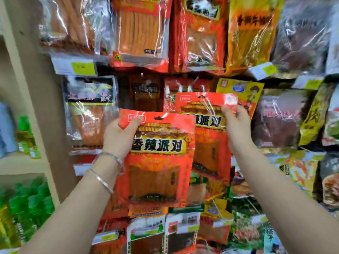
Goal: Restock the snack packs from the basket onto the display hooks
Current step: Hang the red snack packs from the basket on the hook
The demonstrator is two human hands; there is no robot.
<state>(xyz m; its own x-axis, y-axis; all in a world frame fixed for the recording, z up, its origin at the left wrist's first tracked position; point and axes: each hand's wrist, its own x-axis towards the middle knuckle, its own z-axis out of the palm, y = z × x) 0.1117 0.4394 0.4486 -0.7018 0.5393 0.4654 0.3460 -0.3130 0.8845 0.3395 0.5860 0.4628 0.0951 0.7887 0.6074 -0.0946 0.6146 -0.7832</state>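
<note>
Holding two matching snack packs up against the display wall, one in each hand. The front red pack (157,158) hangs upright from the left hand (119,136), whose thumb lies across the upper left corner of the face with the fingers curled behind. This pinch sits beside the hanging slot (161,118) at the top centre and leaves it uncovered, presumably so that a hook can pass through. The rear red pack (205,107) is partly hidden behind the first, higher and to the right. The curled fingers of the right hand (236,120) pinch it near its upper right edge, and its own slot is likewise free. Both packs are raised to the middle row, in front of a brown pack (145,92) and beside a yellow pack (242,88), which suggests this row is the target. The hooks cannot be made out in the blur, so neither pack can be judged as hung yet. Two bracelets (110,156) circle the left wrist. A price label (80,66) sits above left under the top row, and green bottles (31,202) fill the shelf at far left.
</note>
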